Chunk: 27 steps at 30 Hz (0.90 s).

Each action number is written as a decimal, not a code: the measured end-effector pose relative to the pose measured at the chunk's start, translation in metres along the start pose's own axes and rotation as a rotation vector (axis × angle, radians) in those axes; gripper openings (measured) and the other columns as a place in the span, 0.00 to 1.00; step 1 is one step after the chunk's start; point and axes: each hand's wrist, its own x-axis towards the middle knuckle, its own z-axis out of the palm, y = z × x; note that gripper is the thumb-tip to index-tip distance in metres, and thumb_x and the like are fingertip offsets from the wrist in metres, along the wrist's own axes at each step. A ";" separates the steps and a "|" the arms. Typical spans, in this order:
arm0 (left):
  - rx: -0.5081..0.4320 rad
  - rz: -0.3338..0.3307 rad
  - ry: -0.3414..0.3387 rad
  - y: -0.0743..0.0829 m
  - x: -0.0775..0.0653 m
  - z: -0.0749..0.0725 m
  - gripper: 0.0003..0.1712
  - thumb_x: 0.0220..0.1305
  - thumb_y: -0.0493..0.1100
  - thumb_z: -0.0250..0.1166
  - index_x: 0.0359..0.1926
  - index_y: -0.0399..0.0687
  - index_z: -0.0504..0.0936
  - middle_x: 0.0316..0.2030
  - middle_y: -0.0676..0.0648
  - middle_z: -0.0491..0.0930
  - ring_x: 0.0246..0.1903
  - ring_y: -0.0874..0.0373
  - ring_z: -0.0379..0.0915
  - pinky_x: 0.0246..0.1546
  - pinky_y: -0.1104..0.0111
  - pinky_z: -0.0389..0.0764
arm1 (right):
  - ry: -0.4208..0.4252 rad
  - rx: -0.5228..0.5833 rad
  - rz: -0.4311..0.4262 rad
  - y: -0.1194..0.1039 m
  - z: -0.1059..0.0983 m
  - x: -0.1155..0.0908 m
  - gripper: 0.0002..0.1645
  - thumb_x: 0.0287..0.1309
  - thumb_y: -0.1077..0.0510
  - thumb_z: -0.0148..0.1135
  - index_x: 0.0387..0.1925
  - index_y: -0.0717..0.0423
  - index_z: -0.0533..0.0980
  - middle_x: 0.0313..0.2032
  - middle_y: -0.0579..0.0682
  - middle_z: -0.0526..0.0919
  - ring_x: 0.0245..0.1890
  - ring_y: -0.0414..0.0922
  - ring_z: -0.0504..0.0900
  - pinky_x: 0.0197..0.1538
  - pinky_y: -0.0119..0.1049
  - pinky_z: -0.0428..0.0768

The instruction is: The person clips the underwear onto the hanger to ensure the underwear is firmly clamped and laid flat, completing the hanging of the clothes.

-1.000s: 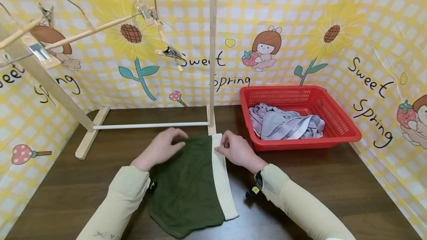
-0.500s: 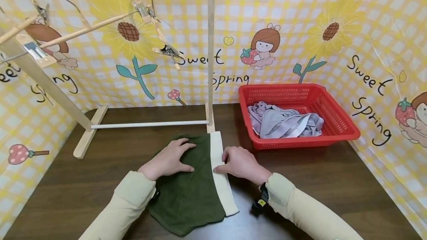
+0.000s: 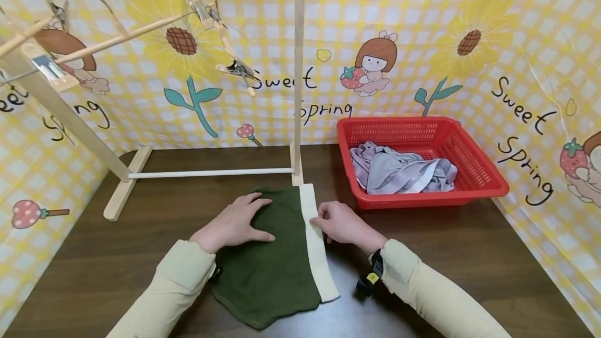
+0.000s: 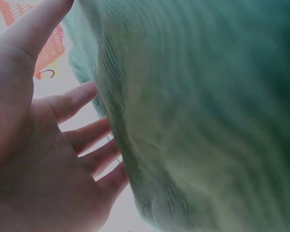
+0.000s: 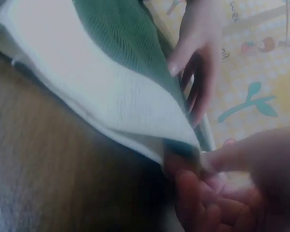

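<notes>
A dark green garment [image 3: 269,270] with a wide white band [image 3: 320,260] along its right side lies flat on the table. My left hand [image 3: 233,223] rests on the green cloth near its left edge, fingers and thumb spread. In the left wrist view the left fingers [image 4: 89,137] lie against the ribbed green fabric. At the band's outer edge, my right hand [image 3: 345,225] pinches the white material between thumb and fingers. The right wrist view shows the band's layers [image 5: 135,104] parted beside the right hand [image 5: 227,188], with some fingertips hidden in the fold.
A red plastic basket [image 3: 483,184] holding crumpled lilac clothing [image 3: 399,171] stands at the back right. At the back left is a wooden rack [image 3: 299,67] with white rails and several clip hangers [image 3: 117,40]. A yellow checked cloth backdrop [image 3: 422,25] encloses the dark wooden table [image 3: 469,265].
My left hand has moved from the garment's far edge onto the green cloth, its fingers spreading. The right hand has slid from the band's far corner toward me along its edge.
</notes>
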 end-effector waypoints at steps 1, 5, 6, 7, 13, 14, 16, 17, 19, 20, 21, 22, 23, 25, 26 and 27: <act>0.001 0.004 -0.004 -0.001 0.000 0.000 0.53 0.55 0.64 0.76 0.73 0.42 0.68 0.73 0.32 0.58 0.71 0.33 0.53 0.65 0.41 0.63 | -0.015 -0.009 0.016 0.001 0.000 0.000 0.13 0.68 0.56 0.65 0.28 0.55 0.73 0.17 0.49 0.78 0.15 0.45 0.79 0.24 0.39 0.77; 0.013 0.021 -0.012 -0.003 -0.001 -0.001 0.55 0.52 0.65 0.77 0.73 0.42 0.68 0.73 0.32 0.58 0.71 0.32 0.54 0.64 0.40 0.63 | -0.004 -0.074 0.046 0.002 0.000 0.001 0.14 0.64 0.58 0.69 0.36 0.55 0.70 0.20 0.50 0.78 0.17 0.46 0.78 0.24 0.39 0.77; 0.019 0.028 -0.012 -0.003 -0.001 -0.002 0.55 0.52 0.65 0.77 0.73 0.42 0.68 0.73 0.31 0.58 0.71 0.32 0.54 0.63 0.39 0.63 | 0.018 -0.103 0.040 0.002 0.000 0.001 0.16 0.63 0.57 0.71 0.37 0.54 0.69 0.20 0.49 0.77 0.18 0.45 0.77 0.24 0.39 0.76; 0.021 0.029 -0.013 -0.004 -0.001 -0.003 0.56 0.52 0.66 0.77 0.73 0.42 0.68 0.73 0.31 0.58 0.70 0.32 0.54 0.63 0.39 0.63 | 0.042 -0.130 0.024 0.002 -0.001 0.001 0.18 0.61 0.56 0.72 0.37 0.53 0.68 0.21 0.48 0.76 0.18 0.44 0.76 0.25 0.38 0.75; 0.050 0.034 -0.046 -0.006 -0.003 -0.006 0.55 0.55 0.66 0.75 0.75 0.43 0.65 0.74 0.30 0.54 0.72 0.31 0.49 0.66 0.38 0.59 | -0.068 -0.204 -0.283 -0.005 -0.010 -0.012 0.16 0.54 0.57 0.78 0.31 0.48 0.75 0.23 0.41 0.75 0.24 0.39 0.74 0.31 0.35 0.74; 0.059 0.037 -0.056 -0.006 -0.003 -0.006 0.55 0.56 0.65 0.74 0.76 0.44 0.65 0.75 0.29 0.54 0.73 0.30 0.48 0.66 0.38 0.58 | -0.138 -0.206 -0.341 -0.007 -0.010 -0.016 0.15 0.53 0.57 0.79 0.31 0.47 0.76 0.24 0.40 0.75 0.26 0.37 0.74 0.32 0.34 0.74; 0.082 0.037 -0.078 -0.007 -0.002 -0.007 0.55 0.57 0.66 0.73 0.77 0.46 0.63 0.75 0.29 0.52 0.73 0.30 0.46 0.67 0.37 0.55 | -0.279 -0.225 -0.412 -0.010 -0.008 -0.021 0.14 0.51 0.56 0.79 0.31 0.45 0.78 0.25 0.38 0.76 0.27 0.35 0.74 0.33 0.31 0.75; 0.089 0.038 -0.087 -0.008 -0.001 -0.007 0.55 0.57 0.66 0.73 0.77 0.47 0.63 0.75 0.29 0.51 0.73 0.29 0.45 0.67 0.36 0.53 | -0.332 -0.240 -0.429 -0.011 -0.007 -0.024 0.14 0.50 0.55 0.80 0.32 0.44 0.79 0.26 0.37 0.76 0.28 0.34 0.73 0.34 0.30 0.74; 0.100 0.022 -0.108 -0.009 0.001 -0.008 0.56 0.56 0.67 0.73 0.78 0.50 0.61 0.76 0.30 0.48 0.74 0.30 0.43 0.68 0.35 0.50 | -0.403 -0.270 -0.434 -0.012 -0.004 -0.027 0.18 0.46 0.54 0.83 0.34 0.44 0.79 0.26 0.38 0.75 0.28 0.33 0.73 0.34 0.29 0.73; 0.104 0.013 -0.117 -0.010 0.003 -0.008 0.58 0.55 0.68 0.73 0.79 0.50 0.60 0.77 0.30 0.47 0.74 0.30 0.42 0.68 0.34 0.48 | -0.422 -0.292 -0.428 -0.011 -0.002 -0.028 0.20 0.43 0.53 0.84 0.35 0.43 0.79 0.26 0.38 0.75 0.28 0.33 0.72 0.34 0.28 0.72; 0.108 0.003 -0.123 -0.011 0.004 -0.008 0.59 0.55 0.70 0.73 0.79 0.51 0.59 0.77 0.30 0.46 0.75 0.31 0.41 0.68 0.34 0.47 | -0.433 -0.312 -0.418 -0.011 -0.002 -0.030 0.22 0.41 0.52 0.85 0.35 0.43 0.78 0.26 0.38 0.74 0.28 0.33 0.72 0.33 0.28 0.72; 0.108 -0.006 -0.126 -0.012 0.005 -0.008 0.60 0.53 0.71 0.73 0.79 0.51 0.58 0.77 0.30 0.46 0.75 0.31 0.40 0.68 0.34 0.45 | -0.439 -0.331 -0.412 -0.011 -0.001 -0.032 0.24 0.40 0.51 0.86 0.36 0.42 0.78 0.26 0.39 0.74 0.28 0.34 0.71 0.33 0.29 0.71; 0.107 -0.013 -0.128 -0.013 0.006 -0.009 0.61 0.53 0.72 0.73 0.80 0.52 0.58 0.77 0.30 0.45 0.75 0.32 0.39 0.68 0.34 0.44 | -0.442 -0.347 -0.403 -0.011 -0.001 -0.033 0.26 0.38 0.51 0.87 0.36 0.41 0.77 0.26 0.39 0.73 0.28 0.34 0.71 0.32 0.29 0.71; 0.109 -0.027 -0.128 -0.015 0.007 -0.009 0.63 0.51 0.73 0.73 0.80 0.52 0.58 0.77 0.30 0.44 0.76 0.33 0.38 0.68 0.34 0.43 | -0.463 -0.380 -0.392 -0.012 0.000 -0.038 0.28 0.37 0.50 0.88 0.37 0.40 0.76 0.25 0.38 0.72 0.27 0.34 0.71 0.30 0.30 0.70; 0.109 -0.031 -0.126 -0.016 0.008 -0.010 0.64 0.50 0.74 0.73 0.80 0.52 0.58 0.77 0.30 0.44 0.76 0.34 0.37 0.69 0.34 0.42 | -0.475 -0.387 -0.388 -0.012 0.000 -0.041 0.29 0.37 0.49 0.88 0.37 0.39 0.75 0.24 0.37 0.72 0.26 0.34 0.71 0.29 0.30 0.70; 0.110 -0.033 -0.122 -0.018 0.008 -0.010 0.64 0.49 0.74 0.73 0.80 0.52 0.58 0.77 0.30 0.44 0.76 0.34 0.37 0.69 0.34 0.42 | -0.489 -0.384 -0.385 -0.012 0.000 -0.043 0.30 0.37 0.49 0.88 0.38 0.39 0.74 0.23 0.37 0.73 0.25 0.34 0.71 0.29 0.30 0.70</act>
